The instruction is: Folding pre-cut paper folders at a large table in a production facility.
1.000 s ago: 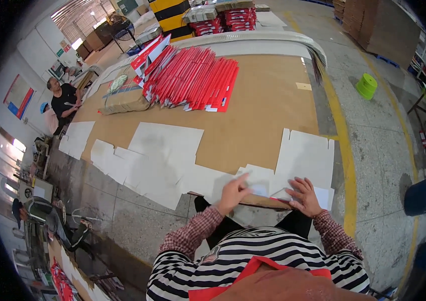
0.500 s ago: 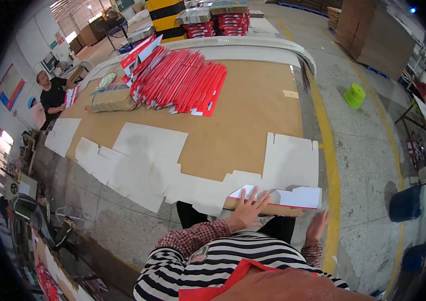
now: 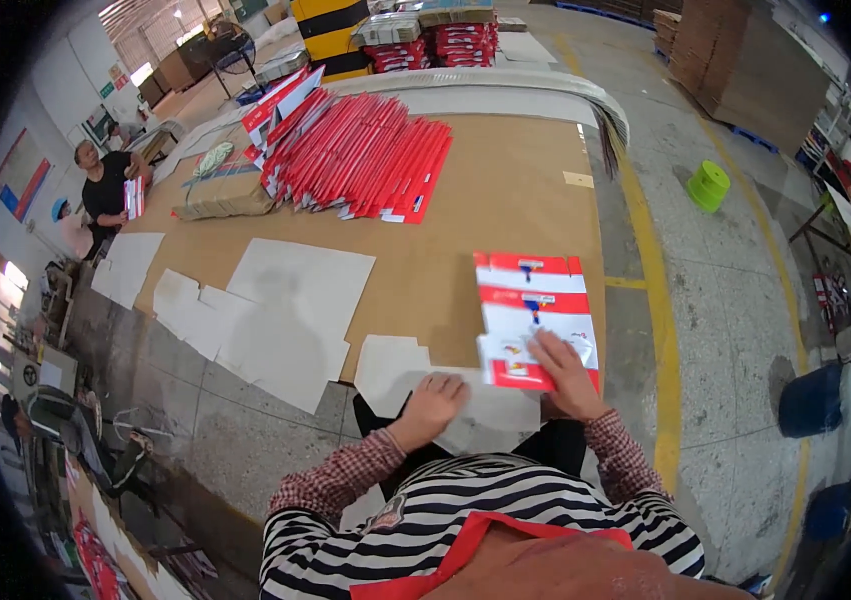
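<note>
A red-and-white printed cardboard sheet (image 3: pixel 532 277) lies near the table's right front edge, its near part folded over. My right hand (image 3: pixel 567 375) rests on that near part, fingers stretched out and flat against it; its thumb is hard to make out. To the left, my left hand (image 3: pixel 430 408) touches a white cardboard sheet (image 3: pixel 385 352) at the front edge. Its fingers are loosely bent and slightly apart, with nothing visible in them. Farther back, a heap of red-and-white flat printed pieces (image 3: pixel 360 155) leans in an overlapping row.
Left of the heap sits a tied brown bundle (image 3: pixel 225 195). White cardboard pieces (image 3: pixel 290 290) line the brown tabletop (image 3: pixel 425 270). A green stool (image 3: pixel 708 187) and blue bin (image 3: pixel 810 405) stand on the right-hand floor. A person (image 3: pixel 110 185) stands at the far left corner with printed pieces.
The sheet before me showed its white side; now a printed side faces up at the right. My left hand has moved left off it, and my right hand has come onto it.
</note>
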`<state>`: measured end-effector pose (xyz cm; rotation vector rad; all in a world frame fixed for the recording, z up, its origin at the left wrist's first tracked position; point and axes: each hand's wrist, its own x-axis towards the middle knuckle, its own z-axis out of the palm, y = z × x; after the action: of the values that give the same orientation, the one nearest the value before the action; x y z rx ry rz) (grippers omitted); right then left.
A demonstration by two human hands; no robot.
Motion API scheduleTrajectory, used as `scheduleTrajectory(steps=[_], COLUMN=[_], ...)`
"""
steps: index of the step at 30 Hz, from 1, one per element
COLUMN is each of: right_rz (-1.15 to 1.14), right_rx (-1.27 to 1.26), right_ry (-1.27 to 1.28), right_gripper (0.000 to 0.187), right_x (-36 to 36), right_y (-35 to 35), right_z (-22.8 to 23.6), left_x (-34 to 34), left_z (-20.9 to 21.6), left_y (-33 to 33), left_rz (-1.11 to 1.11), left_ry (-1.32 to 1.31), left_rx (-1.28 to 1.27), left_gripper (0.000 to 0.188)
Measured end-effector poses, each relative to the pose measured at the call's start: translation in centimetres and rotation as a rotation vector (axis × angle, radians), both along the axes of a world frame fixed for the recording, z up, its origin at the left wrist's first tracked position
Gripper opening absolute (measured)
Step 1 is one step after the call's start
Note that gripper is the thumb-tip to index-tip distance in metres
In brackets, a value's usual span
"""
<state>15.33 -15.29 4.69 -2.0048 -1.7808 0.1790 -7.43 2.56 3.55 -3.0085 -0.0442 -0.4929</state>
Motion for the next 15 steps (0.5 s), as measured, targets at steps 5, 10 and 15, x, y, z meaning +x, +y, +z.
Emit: scheduleTrajectory(steps=[5,10,15], right_rz=[-0.365,-0.025,-0.108], right_rx=[0.473,-0.046,0.138], right_ry=[0.759,-0.161,-0.012], right_gripper=[0.076,0.078,0.041], right_x=[1.8,-1.6,-1.5], right_y=[-1.0,0.8,0.5], right_z=[-5.2,-2.1,-3.4], left_x=[4.8,7.8,-0.9], left_z=[2.0,-2.8,-2.5], left_y=[7.2,11.5,11.2], left_rz=[-0.018,-0.141,0.249], left_ry=[0.493,0.754,0.171], left_rx=[-0.457,-0.835,-1.274], left_gripper=[0.023,0.031,0.030])
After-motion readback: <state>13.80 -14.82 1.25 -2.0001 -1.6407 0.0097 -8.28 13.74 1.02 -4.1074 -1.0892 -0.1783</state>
